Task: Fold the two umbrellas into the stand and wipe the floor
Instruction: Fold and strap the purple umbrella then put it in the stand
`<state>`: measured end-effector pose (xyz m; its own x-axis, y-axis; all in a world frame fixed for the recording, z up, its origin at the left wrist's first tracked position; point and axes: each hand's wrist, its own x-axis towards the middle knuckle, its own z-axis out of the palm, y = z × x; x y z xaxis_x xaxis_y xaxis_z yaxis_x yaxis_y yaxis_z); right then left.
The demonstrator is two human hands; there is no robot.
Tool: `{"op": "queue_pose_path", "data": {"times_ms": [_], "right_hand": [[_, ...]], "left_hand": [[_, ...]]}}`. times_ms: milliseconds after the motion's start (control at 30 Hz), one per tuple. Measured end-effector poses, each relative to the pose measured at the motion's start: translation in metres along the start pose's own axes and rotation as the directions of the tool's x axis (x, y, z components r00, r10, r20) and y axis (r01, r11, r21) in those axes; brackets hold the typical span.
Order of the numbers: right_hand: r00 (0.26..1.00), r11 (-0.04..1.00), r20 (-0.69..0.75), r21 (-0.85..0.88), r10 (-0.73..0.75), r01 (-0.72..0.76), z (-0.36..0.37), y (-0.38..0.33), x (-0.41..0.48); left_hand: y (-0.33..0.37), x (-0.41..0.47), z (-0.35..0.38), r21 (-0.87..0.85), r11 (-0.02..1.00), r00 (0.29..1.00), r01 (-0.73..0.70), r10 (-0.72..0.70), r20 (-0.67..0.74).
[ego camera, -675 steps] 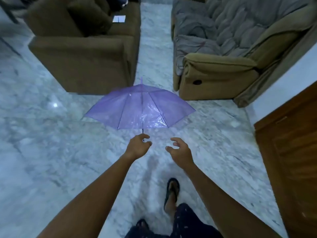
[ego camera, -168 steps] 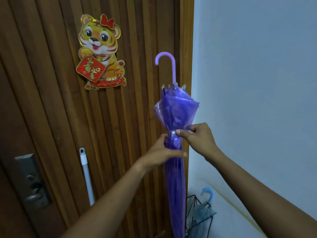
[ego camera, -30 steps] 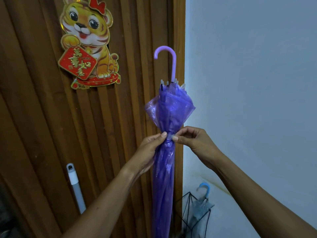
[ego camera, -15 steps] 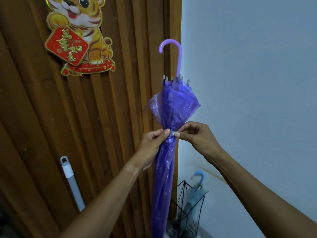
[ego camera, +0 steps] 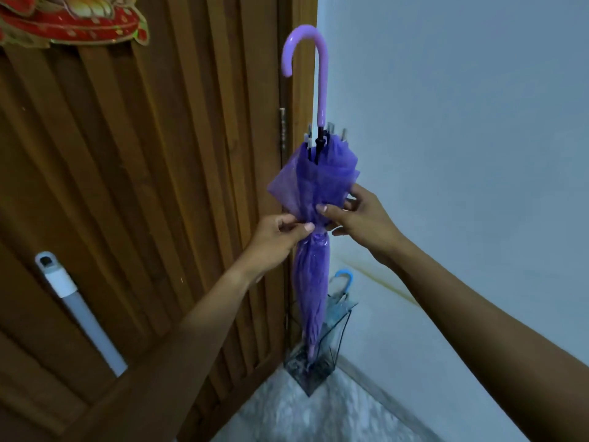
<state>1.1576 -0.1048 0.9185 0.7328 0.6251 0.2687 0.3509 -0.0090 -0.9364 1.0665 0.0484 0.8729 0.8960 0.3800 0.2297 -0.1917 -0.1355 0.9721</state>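
Observation:
A folded purple umbrella [ego camera: 310,282] hangs upright, hooked handle up and tip down, in front of the door's edge. My left hand [ego camera: 275,239] pinches the strap at its waist from the left. From the right, my right hand [ego camera: 357,218] grips the bunched canopy at the same height. Its tip points down over a black wire umbrella stand [ego camera: 314,365] in the floor corner. A second, clear umbrella with a blue hooked handle [ego camera: 342,283] stands inside that stand.
A slatted wooden door [ego camera: 143,202] fills the left, with a red and gold sticker [ego camera: 73,20] at the top. A white mop handle [ego camera: 79,311] leans against the door. A pale wall [ego camera: 462,138] is on the right; marble floor [ego camera: 318,416] lies below.
The view has tilted downward, so the stand and floor show more fully. Both hands stay at the umbrella's waist; the right hand has shifted slightly higher onto the bunched canopy.

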Motion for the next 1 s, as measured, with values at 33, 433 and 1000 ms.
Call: {"op": "queue_pose_path", "data": {"times_ms": [33,433,1000], "right_hand": [[1.000,1.000,-0.002,0.005,0.006,-0.006,-0.002,0.012,0.009],[0.959,0.950,-0.057,-0.132,0.278,-0.283,-0.004,0.255,0.138],[0.641,0.640,0.003,-0.061,0.768,-0.766,0.062,0.595,0.163]], "left_hand": [[-0.004,0.006,0.000,-0.011,1.000,1.000,0.022,-0.022,-0.004],[-0.174,0.154,0.022,-0.032,0.900,0.894,0.436,-0.437,-0.103],[-0.540,0.204,0.050,0.122,0.660,0.667,0.741,-0.705,-0.241]]}}
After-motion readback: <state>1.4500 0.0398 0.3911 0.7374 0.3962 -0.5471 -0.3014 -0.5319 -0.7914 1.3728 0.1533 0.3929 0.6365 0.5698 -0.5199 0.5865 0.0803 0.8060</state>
